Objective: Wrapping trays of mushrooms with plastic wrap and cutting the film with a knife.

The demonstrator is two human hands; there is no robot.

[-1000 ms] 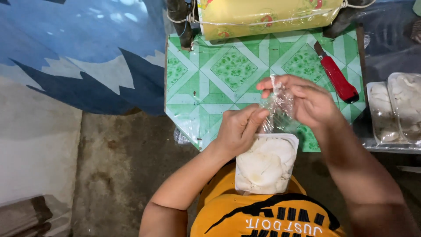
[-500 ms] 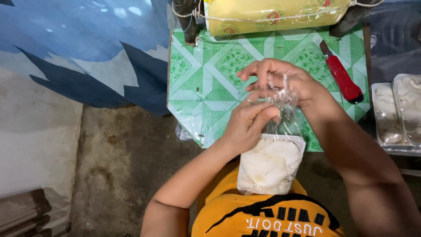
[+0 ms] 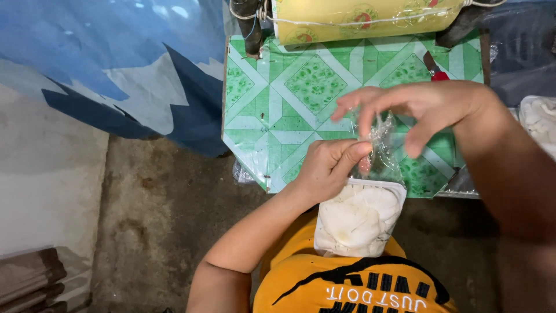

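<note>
My left hand point(image 3: 330, 168) pinches the gathered neck of a clear plastic bag point(image 3: 379, 153) just above a white tray of pale white food point(image 3: 359, 217) inside it. The bagged tray hangs in front of my orange shirt, at the near edge of a green patterned table point(image 3: 278, 110). My right hand point(image 3: 420, 107) hovers over the bag's twisted top with fingers spread, its fingertips touching the loose plastic.
A red-handled knife point(image 3: 434, 69) lies on the table behind my right hand. A yellow patterned roll point(image 3: 365, 17) rests at the table's far edge. More bagged white trays point(image 3: 538, 119) sit at the right. A blue and white tarp point(image 3: 98, 69) and bare concrete floor lie to the left.
My right hand has lifted and spread its fingers above the bag's top. The left hand keeps its pinch on the neck. The camera has moved closer.
</note>
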